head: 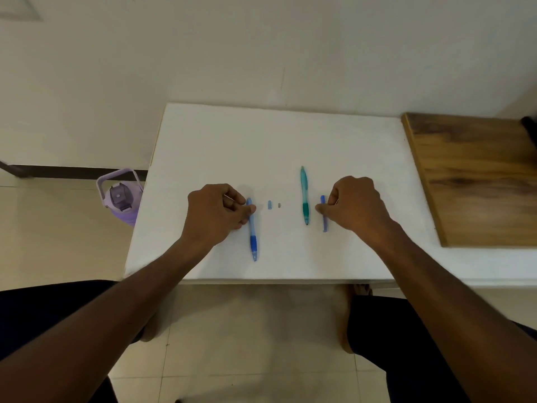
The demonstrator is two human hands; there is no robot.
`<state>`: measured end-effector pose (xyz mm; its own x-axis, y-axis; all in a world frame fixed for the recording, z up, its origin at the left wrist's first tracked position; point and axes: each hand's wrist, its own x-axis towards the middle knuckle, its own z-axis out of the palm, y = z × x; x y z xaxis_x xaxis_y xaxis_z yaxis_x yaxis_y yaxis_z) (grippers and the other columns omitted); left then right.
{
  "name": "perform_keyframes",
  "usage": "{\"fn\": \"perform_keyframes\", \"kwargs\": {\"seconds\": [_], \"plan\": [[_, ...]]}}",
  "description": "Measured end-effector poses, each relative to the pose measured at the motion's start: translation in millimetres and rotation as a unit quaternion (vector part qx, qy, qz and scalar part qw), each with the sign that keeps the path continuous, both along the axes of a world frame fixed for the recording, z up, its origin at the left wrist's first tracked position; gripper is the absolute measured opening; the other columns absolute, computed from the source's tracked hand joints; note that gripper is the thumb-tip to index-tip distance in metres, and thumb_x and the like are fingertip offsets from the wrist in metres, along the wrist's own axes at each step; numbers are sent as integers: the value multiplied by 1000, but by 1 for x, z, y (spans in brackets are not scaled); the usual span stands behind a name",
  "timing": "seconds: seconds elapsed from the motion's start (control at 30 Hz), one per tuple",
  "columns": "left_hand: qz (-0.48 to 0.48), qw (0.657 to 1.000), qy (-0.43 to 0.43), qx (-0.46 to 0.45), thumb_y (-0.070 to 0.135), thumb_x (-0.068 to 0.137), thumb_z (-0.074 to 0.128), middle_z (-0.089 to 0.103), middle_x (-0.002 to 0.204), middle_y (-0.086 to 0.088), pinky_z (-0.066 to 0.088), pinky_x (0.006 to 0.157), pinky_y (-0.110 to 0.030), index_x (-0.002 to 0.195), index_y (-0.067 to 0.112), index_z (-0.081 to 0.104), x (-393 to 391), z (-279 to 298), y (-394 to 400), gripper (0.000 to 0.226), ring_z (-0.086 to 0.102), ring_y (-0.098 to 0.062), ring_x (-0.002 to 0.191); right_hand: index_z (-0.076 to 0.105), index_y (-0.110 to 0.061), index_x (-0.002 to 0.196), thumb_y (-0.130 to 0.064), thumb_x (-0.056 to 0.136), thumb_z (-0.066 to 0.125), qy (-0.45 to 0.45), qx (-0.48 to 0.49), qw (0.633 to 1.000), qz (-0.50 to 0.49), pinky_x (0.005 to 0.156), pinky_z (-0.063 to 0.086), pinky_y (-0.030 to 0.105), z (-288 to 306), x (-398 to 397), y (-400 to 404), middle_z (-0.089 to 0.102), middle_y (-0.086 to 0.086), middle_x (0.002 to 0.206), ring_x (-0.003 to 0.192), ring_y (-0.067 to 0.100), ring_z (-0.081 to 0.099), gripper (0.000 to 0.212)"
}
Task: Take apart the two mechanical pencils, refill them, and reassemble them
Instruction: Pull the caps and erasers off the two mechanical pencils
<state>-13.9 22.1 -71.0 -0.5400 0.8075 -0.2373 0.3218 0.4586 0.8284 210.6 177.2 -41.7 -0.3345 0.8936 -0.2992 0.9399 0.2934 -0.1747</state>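
Note:
A blue mechanical pencil (253,234) lies lengthwise on the white table (276,146), tip toward me. My left hand (216,209) rests on its upper end, thumb and fingertips pinching the barrel. A teal mechanical pencil (304,196) lies to the right, untouched. Between the two pencils lie a small blue cap (269,204) and a tiny grey eraser (279,205). A slim blue lead tube (323,213) lies right of the teal pencil; my right hand (356,203) has its thumb and fingers closed on the tube's upper part.
A wooden board (476,175) lies on the table's right side. A purple water bottle (122,196) stands on the floor by the table's left edge. My knees and feet show under the near edge.

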Motion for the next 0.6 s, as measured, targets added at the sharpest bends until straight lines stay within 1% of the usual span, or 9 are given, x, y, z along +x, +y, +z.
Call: {"fn": "perform_keyframes", "kwargs": {"seconds": [0.1,0.2,0.27,0.3,0.37,0.4,0.47,0.53,0.6], "plan": [[-21,1000,10,2,34,81,88,76,68,5,60,59,-14,88,10,75,-2,-1,0,28,74,-8,57,69,-10,86,-45,91,78,13,-8,1000,-2,65,49,30,-8,2,-4,69,7,81,70,18,64,37],[-13,999,45,-1,42,83,85,74,70,8,55,54,-10,88,16,73,-3,1,0,28,71,-9,53,70,-13,84,-37,94,75,41,-18,999,11,64,51,26,-3,4,-1,71,1,72,66,13,66,27],[-26,993,118,17,46,87,81,71,77,16,49,56,-8,89,24,73,-3,8,2,23,69,-8,56,69,-17,84,-35,95,74,114,-41,992,26,60,49,21,8,2,-1,73,-6,71,65,10,69,22],[-45,989,134,38,46,89,79,71,80,20,48,57,-7,91,29,74,-2,13,3,18,69,-5,61,68,-19,86,-36,96,74,167,-73,983,31,60,52,20,14,-1,-4,76,-9,73,65,9,72,21],[-91,988,92,85,45,91,78,72,85,23,51,51,-10,99,35,76,1,24,7,13,72,-2,67,66,-20,92,-35,97,74,266,-150,951,43,55,54,16,25,-10,-16,80,-13,80,71,5,76,18],[-113,986,71,98,45,91,77,73,86,24,52,49,-11,105,35,77,4,29,8,17,73,0,68,66,-20,93,-35,96,75,294,-166,940,58,53,51,12,26,-15,-23,81,-15,82,73,3,76,18],[-145,981,72,109,46,91,76,72,86,25,52,51,-9,113,32,78,9,33,10,25,73,3,70,67,-20,96,-37,95,75,313,-151,933,92,57,48,5,25,-25,-35,80,-14,83,77,-2,75,19],[-155,977,89,114,44,92,76,71,83,25,51,56,-6,109,30,78,11,34,10,22,72,5,70,69,-18,101,-40,95,74,312,-125,934,118,63,48,2,22,-33,-42,80,-12,89,79,-2,75,24],[-146,978,86,123,42,93,77,72,82,23,51,55,-8,103,31,78,9,33,8,15,72,4,70,69,-18,104,-39,95,73,312,-109,935,129,69,48,0,19,-38,-43,80,-10,93,83,1,75,23]]}}
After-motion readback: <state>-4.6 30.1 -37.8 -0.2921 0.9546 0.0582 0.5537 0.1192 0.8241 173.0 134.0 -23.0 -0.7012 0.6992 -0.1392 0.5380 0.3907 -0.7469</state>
